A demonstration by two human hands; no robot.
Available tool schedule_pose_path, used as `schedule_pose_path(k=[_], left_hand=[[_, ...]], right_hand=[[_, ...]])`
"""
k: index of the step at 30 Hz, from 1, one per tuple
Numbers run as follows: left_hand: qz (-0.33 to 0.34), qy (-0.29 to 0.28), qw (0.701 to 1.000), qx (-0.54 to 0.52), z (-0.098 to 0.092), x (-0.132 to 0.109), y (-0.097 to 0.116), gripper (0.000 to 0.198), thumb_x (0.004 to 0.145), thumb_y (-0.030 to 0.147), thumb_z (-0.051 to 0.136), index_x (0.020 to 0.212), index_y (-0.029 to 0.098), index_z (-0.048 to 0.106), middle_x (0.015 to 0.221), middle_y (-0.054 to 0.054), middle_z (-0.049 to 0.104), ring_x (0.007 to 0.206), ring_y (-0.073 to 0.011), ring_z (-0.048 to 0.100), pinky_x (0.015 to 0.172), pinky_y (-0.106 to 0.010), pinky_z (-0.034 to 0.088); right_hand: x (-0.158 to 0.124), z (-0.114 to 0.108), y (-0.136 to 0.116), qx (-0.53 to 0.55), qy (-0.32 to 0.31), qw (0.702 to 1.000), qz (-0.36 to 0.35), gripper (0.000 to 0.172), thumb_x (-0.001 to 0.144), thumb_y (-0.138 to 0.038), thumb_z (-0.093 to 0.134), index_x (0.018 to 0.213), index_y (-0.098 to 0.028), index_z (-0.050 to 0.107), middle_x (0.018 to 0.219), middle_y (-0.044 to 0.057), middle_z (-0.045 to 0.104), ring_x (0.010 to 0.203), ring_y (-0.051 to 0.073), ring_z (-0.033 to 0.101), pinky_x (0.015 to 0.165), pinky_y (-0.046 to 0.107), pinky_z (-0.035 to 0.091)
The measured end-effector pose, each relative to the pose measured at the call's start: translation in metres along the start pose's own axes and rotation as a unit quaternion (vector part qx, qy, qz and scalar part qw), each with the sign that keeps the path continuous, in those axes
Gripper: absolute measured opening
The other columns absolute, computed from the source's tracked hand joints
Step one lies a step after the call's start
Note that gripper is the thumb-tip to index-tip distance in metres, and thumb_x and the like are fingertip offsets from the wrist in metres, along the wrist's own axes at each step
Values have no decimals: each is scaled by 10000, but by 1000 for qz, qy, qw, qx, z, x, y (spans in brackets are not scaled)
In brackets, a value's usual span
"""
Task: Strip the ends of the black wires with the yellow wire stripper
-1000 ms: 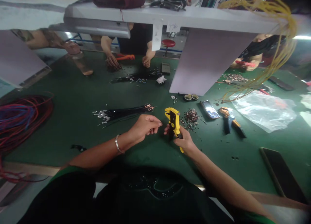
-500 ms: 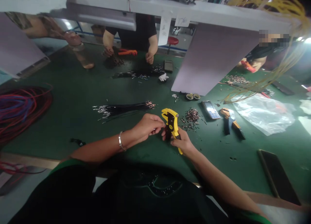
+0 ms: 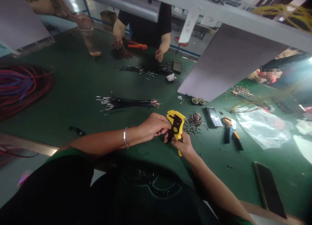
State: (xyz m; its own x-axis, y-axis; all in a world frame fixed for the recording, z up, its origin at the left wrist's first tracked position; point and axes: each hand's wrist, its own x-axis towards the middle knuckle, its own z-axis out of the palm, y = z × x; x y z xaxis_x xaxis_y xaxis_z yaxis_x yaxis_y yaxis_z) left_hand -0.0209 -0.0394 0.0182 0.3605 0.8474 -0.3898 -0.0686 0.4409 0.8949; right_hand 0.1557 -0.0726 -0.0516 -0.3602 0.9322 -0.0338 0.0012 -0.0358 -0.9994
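My right hand (image 3: 184, 143) is wrapped round the handles of a yellow-and-black wire stripper (image 3: 175, 124), held with its head up. Beside the tool's jaws, my left hand (image 3: 158, 125) is closed in a pinch, its fingertips at the black side of the head. Whatever lies in that pinch is too small and too covered to make out. Beyond the hands, a bundle of black wires (image 3: 131, 103) lies crosswise, with pale tips at the left and coppery ends at the right. A heap of small dark and coppery pieces (image 3: 195, 120) lies right of the tool.
To the right are a keypad phone (image 3: 214, 116), another wire stripper (image 3: 230, 129), a clear plastic bag (image 3: 265, 127) and a dark smartphone (image 3: 269, 189). Red and blue wire coils (image 3: 24, 88) lie left. A grey partition (image 3: 226, 62) stands ahead; a co-worker's hands (image 3: 159, 55) are across the table.
The view has tilted and shifted slightly. My left fingertips have come closer to the wire stripper's head, now touching or overlapping it. My right hand keeps its hold.
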Motion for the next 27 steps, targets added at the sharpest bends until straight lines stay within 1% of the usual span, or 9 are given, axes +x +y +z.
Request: schedule_pose_path(k=[3,7,11,14,17,19,22,25,27], left_hand=[[-4,4,1000,-20,0,1,-2,236,698,61,589,487,160,555,354,38,444,320,-40,370,356,-218,154],[8,4,999,-32,0,3,-5,243,657,62,589,443,164,533,327,41,437,301,-30,328,334,-204,149],[5,5,1000,-31,0,3,-7,253,643,61,584,424,166,512,317,35,439,289,-36,339,322,-199,150],[5,14,1000,-19,0,3,-7,257,644,48,583,429,163,503,322,40,436,285,-33,330,329,-199,157],[14,19,1000,-4,0,4,-9,235,640,49,589,450,164,512,322,51,431,288,-33,317,340,-201,178],[22,21,1000,4,1,4,-12,189,624,44,586,480,159,546,325,57,433,302,-36,325,350,-200,190],[43,19,999,6,1,2,-14,154,587,24,565,505,152,586,352,63,444,344,-35,341,375,-197,219],[73,1,997,16,0,-2,-14,121,598,68,607,512,152,608,388,58,452,393,-42,357,405,-200,246],[88,-22,995,33,-2,-5,-13,87,612,119,649,532,145,629,415,51,464,405,-39,351,412,-198,240]], right_hand=[[-1,1,2,-17,4,1000,11,196,672,-154,580,857,-182,640,761,31,660,703,204,616,711,362,496],[-1,5,0,-29,36,999,22,148,676,-200,614,823,-193,629,722,27,649,660,198,603,666,357,501],[-2,9,1,-46,59,997,7,120,698,-239,646,805,-199,608,716,24,631,646,185,586,640,343,494],[-3,9,4,-64,67,996,-4,125,719,-241,650,822,-200,592,730,20,619,640,174,576,633,332,486],[-6,6,6,-123,67,990,-9,107,749,-220,624,847,-204,583,748,19,616,631,166,568,628,325,478],[-7,4,6,-190,80,978,-29,102,751,-196,606,846,-213,573,747,15,619,622,164,560,618,317,471],[-10,2,4,-286,109,949,-80,153,730,-178,591,866,-235,554,735,7,623,610,171,557,610,315,474],[-14,1,1,-368,125,911,-136,285,711,-192,584,988,-250,543,797,35,645,676,215,599,662,357,499],[-16,1,-1,-413,130,880,-198,412,705,-202,579,1108,-249,507,893,75,657,772,259,625,712,394,506]])
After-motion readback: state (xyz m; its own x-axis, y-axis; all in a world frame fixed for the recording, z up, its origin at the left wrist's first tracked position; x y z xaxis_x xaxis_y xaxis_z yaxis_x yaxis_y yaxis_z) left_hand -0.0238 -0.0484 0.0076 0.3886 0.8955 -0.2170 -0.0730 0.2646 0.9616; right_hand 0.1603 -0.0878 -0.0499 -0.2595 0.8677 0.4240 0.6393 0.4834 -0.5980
